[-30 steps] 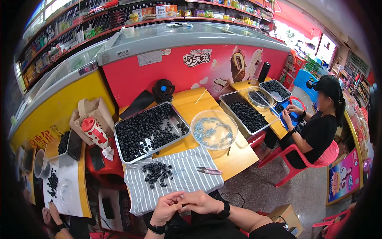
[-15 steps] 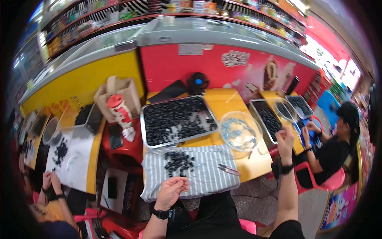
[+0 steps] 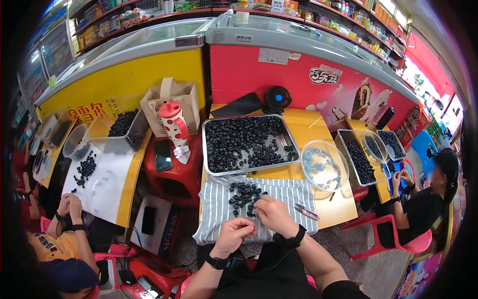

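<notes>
My left hand (image 3: pixel 235 235) is over the near part of a grey-and-white striped cloth (image 3: pixel 211 214), its thumb and fingers pinched together. Just to its right, my right hand (image 3: pixel 274 214) is pinched too, its fingertips by the edge of a loose pile of small black ring-shaped pieces (image 3: pixel 241 194). Whatever is between the fingers of either hand is too small to make out. Thread snips with reddish handles (image 3: pixel 307 213) lie on the cloth to the right. Beyond the cloth, a metal tray (image 3: pixel 249 170) holds many more black pieces.
A clear round tub (image 3: pixel 326 187) with small bluish bits stands on the yellow table (image 3: pixel 343 209) at right. A red stool (image 3: pixel 172 187) at left bears a phone, a spotted tumbler (image 3: pixel 174 124) and a paper bag (image 3: pixel 191 107). Co-workers sit on both sides.
My right hand has come down and left from its raised place at the right to beside my left hand. The whole view has shifted, so the table sits further right.
</notes>
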A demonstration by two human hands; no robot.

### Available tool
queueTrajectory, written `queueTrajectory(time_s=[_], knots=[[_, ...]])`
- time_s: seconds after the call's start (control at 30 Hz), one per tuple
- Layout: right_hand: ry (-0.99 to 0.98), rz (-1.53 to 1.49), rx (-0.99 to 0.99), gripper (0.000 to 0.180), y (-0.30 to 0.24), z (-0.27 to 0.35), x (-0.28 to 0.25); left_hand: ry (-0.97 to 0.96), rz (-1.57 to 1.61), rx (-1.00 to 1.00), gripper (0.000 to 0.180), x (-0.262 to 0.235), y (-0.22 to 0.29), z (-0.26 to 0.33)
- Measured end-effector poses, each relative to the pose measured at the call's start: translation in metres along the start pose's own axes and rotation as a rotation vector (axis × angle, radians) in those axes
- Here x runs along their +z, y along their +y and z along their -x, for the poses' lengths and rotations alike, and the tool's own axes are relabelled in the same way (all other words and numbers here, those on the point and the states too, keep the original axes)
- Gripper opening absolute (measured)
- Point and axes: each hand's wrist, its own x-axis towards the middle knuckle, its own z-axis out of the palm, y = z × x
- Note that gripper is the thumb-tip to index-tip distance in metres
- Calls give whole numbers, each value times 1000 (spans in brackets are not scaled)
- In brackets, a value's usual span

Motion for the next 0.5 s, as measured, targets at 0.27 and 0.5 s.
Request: queueTrajectory(time_s=[0.27, 0.5], knots=[[-185, 234, 79, 15, 2, -14, 12, -23, 59, 12, 11, -5, -2, 0], [-32, -435, 256, 13, -6, 17, -3, 70, -4, 101, 20, 6, -3, 1]])
